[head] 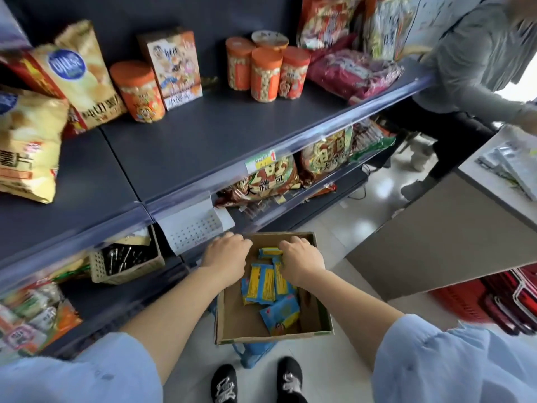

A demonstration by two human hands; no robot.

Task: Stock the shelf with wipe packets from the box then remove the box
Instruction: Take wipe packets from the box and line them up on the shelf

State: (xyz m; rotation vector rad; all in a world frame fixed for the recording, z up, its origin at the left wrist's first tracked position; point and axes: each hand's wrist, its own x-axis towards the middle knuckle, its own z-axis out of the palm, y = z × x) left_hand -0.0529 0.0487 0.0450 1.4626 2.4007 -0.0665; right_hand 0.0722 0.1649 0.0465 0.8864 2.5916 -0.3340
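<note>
The cardboard box [232, 312] sits low at 6 o'clock on what looks like a blue stool [252, 354], probably raised for easier reach. Blue-and-yellow wipe packets [261, 283] lie loose inside it. The left hand [226, 254] curls at the box's far-left rim and the right hand [302, 261] curls down over the packets. Their fingertips are hidden, so I cannot tell whether either grips anything. Bare shelf [203, 135] waits at 12 o'clock, in front of orange jars [266, 74]. A perforated white panel [194, 228] hangs at 11 o'clock from the left hand, likely in the lifting path. A second person [465, 68] stands at 2 o'clock.
</note>
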